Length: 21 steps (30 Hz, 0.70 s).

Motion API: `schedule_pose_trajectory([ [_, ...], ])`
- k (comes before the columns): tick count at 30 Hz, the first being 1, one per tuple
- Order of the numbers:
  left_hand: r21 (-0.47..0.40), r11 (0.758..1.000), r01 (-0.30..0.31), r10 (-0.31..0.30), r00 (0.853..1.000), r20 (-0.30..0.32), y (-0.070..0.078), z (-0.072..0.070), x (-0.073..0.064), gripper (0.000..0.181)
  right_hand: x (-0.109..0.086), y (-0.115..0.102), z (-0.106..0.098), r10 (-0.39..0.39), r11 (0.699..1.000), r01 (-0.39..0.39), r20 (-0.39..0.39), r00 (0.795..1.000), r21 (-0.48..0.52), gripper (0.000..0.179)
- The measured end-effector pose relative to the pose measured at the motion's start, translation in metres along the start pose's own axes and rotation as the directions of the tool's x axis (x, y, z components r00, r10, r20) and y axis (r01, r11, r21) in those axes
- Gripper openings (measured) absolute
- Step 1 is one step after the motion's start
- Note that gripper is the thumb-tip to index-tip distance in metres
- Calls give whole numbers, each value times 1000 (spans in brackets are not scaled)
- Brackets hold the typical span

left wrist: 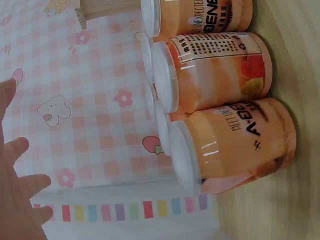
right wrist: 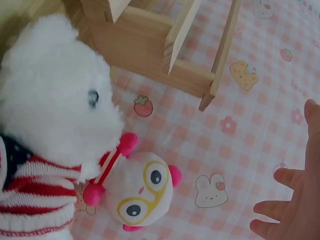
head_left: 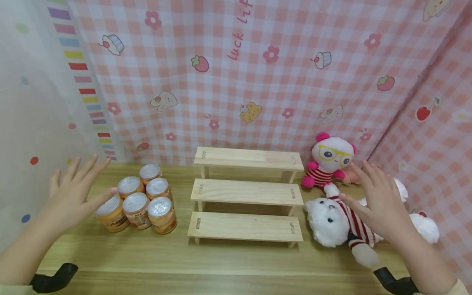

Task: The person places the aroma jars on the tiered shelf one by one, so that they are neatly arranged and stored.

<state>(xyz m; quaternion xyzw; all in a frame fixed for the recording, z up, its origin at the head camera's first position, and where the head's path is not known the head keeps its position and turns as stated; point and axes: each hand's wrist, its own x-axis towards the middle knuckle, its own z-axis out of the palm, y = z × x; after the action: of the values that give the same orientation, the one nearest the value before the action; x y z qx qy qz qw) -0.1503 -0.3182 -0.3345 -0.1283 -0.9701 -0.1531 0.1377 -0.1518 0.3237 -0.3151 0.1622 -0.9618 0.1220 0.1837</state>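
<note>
My left hand [head_left: 75,196] hovers with spread fingers beside a cluster of several orange cans [head_left: 136,209] with silver lids; it holds nothing. In the left wrist view the nearest can [left wrist: 245,145] stands apart from the fingers. My right hand [head_left: 385,200], fingers also spread and holding nothing, is above a white plush toy [head_left: 328,223] in a red-striped top, which lies on its side. Behind that sits a pink and white panda plush [head_left: 333,155] with yellow glasses; the right wrist view shows this panda plush [right wrist: 145,192] well below the fingers.
A three-tier wooden shelf [head_left: 245,192] stands mid-table between the cans and the plush toys. Pink checked cloth [head_left: 236,82] hangs behind the table and along the right side, with a pale dotted sheet [head_left: 22,123] on the left. The wooden tabletop [head_left: 221,262] runs toward me.
</note>
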Motion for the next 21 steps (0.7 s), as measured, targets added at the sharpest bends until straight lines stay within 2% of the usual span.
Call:
schedule_pose_trajectory([
  [7,-86,996,0,-7,996,-86,-5,11,-9,75,-15,-16,13,-30,990,43,-98,995,135,75],
  [12,-152,988,-2,-20,990,-142,-10,23,-16,74,-25,-26,26,-52,969,87,-152,987,233,76],
  [21,-275,961,-9,-55,973,-224,-21,44,-25,73,-39,-38,53,-1,935,58,-160,987,350,80],
])
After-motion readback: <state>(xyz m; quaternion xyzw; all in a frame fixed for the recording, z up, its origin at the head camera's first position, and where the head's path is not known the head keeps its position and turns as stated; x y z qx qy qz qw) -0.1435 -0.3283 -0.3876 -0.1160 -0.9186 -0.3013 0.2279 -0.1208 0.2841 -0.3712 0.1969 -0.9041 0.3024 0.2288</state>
